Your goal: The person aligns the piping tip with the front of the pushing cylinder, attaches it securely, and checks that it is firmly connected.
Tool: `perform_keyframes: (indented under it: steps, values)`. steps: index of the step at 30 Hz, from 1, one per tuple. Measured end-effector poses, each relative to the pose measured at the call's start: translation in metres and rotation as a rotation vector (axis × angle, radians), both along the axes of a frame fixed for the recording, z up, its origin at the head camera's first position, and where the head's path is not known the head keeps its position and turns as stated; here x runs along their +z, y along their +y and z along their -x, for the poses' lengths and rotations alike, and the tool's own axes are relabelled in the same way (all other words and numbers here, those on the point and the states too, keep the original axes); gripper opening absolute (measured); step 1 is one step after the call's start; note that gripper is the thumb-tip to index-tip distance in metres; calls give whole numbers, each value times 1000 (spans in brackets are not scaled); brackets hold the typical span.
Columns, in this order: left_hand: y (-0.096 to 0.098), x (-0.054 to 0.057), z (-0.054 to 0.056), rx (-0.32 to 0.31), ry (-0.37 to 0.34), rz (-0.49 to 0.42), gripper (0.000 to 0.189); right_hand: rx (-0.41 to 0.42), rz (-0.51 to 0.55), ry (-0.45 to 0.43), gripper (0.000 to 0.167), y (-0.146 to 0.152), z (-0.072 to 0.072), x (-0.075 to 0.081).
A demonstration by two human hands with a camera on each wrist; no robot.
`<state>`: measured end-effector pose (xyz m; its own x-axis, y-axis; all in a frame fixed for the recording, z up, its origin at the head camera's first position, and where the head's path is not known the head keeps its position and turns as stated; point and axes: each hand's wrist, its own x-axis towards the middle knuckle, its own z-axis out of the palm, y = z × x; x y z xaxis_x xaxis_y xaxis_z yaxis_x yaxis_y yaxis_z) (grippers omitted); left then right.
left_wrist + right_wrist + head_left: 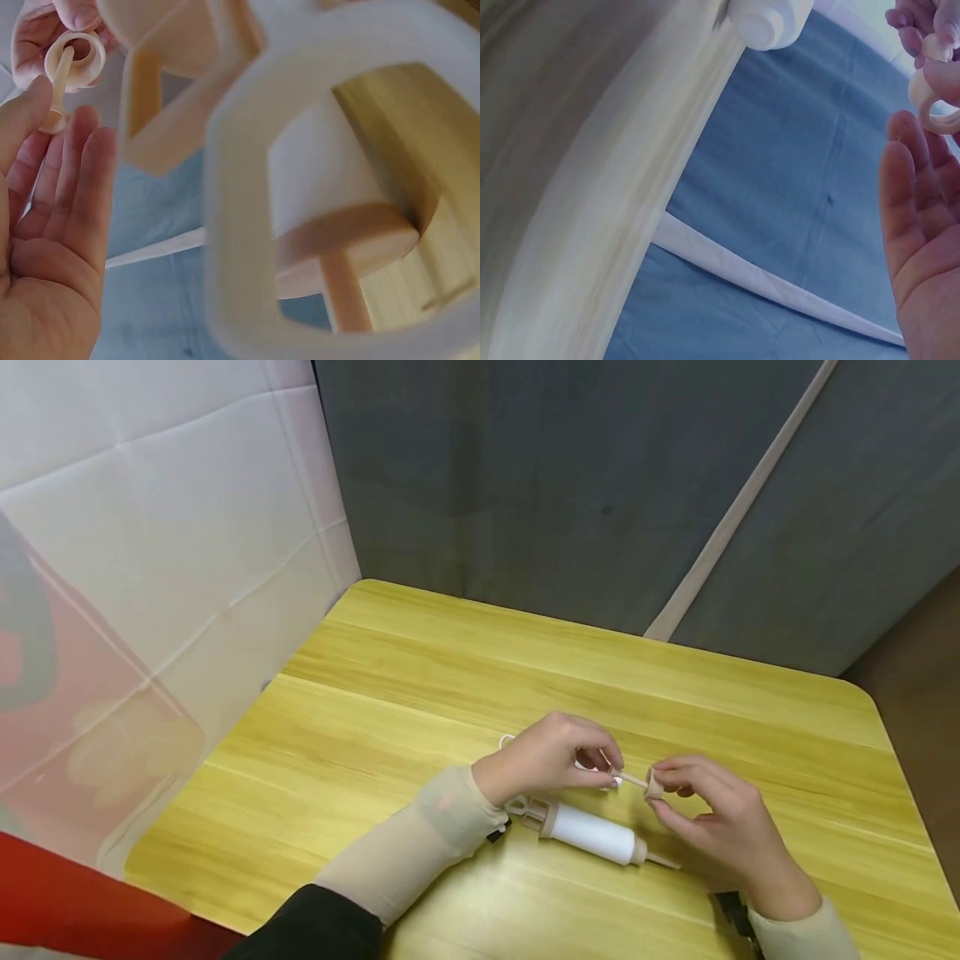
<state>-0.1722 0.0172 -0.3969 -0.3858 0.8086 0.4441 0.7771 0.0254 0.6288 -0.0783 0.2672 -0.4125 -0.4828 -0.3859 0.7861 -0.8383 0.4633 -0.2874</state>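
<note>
My left hand [551, 756] pinches the end of a thin beige nozzle [634, 779] between thumb and fingertips. In the left wrist view the nozzle [61, 88] has a flared end at those fingers, and its narrow tip reaches into the opening of a beige ring cap [96, 60]. That ring cap [655, 785] is held between the thumb and fingers of my right hand [723, 802]. Just below both hands a white-barrelled syringe-like press [592, 833] lies on its side, with beige end fittings, a beige loop handle and a thin spout pointing right.
A white loop [506, 741] shows behind my left wrist and looms large in the left wrist view; most of its body is hidden by the hand. The yellow wooden table [420, 693] meets a grey curtain [525, 485] behind and a pale printed sheet [187, 527] at left.
</note>
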Motion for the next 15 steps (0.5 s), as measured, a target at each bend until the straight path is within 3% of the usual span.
perform_keyframes:
  steps: [15]
  values:
    - [5, -3, -8, -49, 0, -12, 17, 29, -2, 25, 38, -12, -2, 0]
